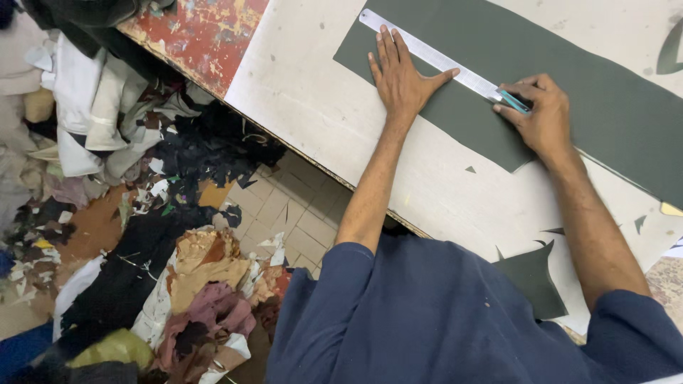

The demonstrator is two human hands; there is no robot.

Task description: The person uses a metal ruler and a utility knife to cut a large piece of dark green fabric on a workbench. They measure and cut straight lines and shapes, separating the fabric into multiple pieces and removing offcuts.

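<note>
Left hand [400, 80] presses flat, fingers spread, on a metal ruler [427, 53] across dark green sheet [605, 107]; right hand [542, 114] grips a teal cutter [514, 101] at the ruler's edge.

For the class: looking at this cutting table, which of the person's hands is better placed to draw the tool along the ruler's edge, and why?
The right hand: it already grips the teal-handled tool at the metal ruler. The left hand lies flat, pinning the ruler on the dark green sheet.

Even, soft overhead light, faint shadows, sharp focus, slight wide-angle edge stretch.
</note>
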